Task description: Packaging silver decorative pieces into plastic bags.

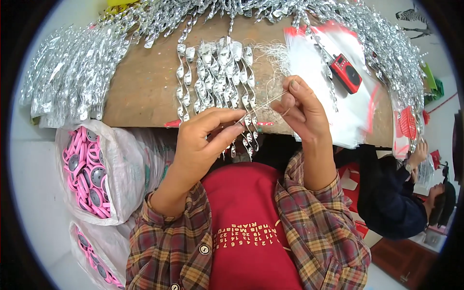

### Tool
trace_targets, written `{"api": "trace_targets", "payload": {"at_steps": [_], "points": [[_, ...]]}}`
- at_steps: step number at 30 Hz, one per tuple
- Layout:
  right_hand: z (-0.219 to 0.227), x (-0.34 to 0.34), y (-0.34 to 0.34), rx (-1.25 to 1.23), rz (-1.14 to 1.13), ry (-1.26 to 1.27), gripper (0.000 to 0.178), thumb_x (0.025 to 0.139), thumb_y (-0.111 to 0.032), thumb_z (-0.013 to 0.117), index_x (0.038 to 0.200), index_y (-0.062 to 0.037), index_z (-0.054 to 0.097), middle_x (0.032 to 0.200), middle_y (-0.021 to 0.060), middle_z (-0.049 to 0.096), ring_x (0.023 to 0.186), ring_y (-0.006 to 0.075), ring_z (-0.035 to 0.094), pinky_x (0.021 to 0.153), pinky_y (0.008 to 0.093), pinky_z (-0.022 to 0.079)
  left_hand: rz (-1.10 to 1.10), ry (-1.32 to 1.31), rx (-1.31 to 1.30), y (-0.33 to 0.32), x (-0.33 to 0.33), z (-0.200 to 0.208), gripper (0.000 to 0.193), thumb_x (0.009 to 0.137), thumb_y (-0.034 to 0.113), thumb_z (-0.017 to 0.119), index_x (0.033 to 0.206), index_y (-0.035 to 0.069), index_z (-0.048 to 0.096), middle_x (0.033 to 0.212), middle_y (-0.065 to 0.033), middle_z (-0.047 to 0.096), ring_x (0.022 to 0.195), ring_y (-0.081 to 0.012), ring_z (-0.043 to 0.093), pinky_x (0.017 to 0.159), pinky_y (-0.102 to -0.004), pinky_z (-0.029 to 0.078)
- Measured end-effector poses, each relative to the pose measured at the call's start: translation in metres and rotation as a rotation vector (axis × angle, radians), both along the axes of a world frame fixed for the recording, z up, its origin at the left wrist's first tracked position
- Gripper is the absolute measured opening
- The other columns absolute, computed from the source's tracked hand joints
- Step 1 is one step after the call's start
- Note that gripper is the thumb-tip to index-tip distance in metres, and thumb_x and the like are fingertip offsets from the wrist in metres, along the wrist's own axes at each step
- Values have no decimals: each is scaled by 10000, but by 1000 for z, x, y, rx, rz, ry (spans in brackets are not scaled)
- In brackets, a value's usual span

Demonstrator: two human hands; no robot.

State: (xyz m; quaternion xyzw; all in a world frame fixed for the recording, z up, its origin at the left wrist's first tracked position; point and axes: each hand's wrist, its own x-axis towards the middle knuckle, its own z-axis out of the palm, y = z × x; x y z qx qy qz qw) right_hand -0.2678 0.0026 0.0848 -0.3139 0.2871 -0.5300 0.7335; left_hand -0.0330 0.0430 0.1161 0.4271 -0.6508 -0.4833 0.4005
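Between my two hands a thin pale string (263, 104) is stretched above the table's near edge. My left hand (208, 133) pinches one end between thumb and forefinger. Higher and to the right, my right hand (304, 108) pinches the other end, its remaining fingers curled. Twisted silver foil strips (220, 72) lie side by side on the brown table (150, 82), some hanging over its edge just behind the string. A loose tangle of similar pale string (275, 55) lies beyond my right hand.
Clear plastic bags with red edges (309, 63) lie on the right, with a red and black radio (346, 73) on them. Silver foil bundles (72, 72) line the left and far sides. White sacks (128, 169) of pink and grey parts stand at left. Another person (396, 193) is at right.
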Motion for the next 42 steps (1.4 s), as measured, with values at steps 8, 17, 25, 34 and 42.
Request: {"api": "trace_targets", "payload": {"at_steps": [8, 17, 25, 34, 42], "points": [[-4, -1, -4, 1, -22, 13, 158, 943, -231, 560, 976, -79, 586, 658, -19, 638, 374, 18, 243, 613, 223, 331, -4, 75, 123, 1, 6, -9, 235, 852, 6, 640, 1084, -25, 650, 976, -59, 636, 883, -101, 616, 773, -215, 476], [-3, 2, -6, -1, -45, 33, 156, 935, -222, 574, 973, -71, 586, 663, -16, 641, 376, 17, 234, 606, 211, 327, -19, 140, 195, 2, 15, -20, 226, 850, 38, 660, 1070, -15, 664, 914, -49, 633, 758, -74, 593, 642, -194, 467], [0, 25, 11, 47, 85, 124, 149, 927, -190, 579, 951, -42, 577, 700, 47, 647, 384, 14, 278, 514, 179, 335, -508, 287, 621, 10, 40, -19, 419, 884, 97, 611, 1262, -8, 461, 1124, -149, 628, 1010, -189, 616, 900, -307, 472], [8, 43, 24, -18, 234, 135, 127, 914, -170, 595, 934, -46, 580, 705, 64, 647, 380, 6, 303, 362, 146, 201, -223, 652, 739, 14, 6, -13, 280, 946, 189, 547, 1147, 6, 480, 958, -127, 637, 821, -167, 644, 747, -278, 519], [5, 37, 30, -2, 222, 104, 134, 916, -175, 596, 931, -43, 580, 743, 71, 654, 392, 13, 323, 382, 140, 222, -58, 406, 449, 18, 1, -12, 142, 917, 118, 587, 988, -4, 591, 740, -26, 605, 572, -39, 521, 530, -177, 436]]}}
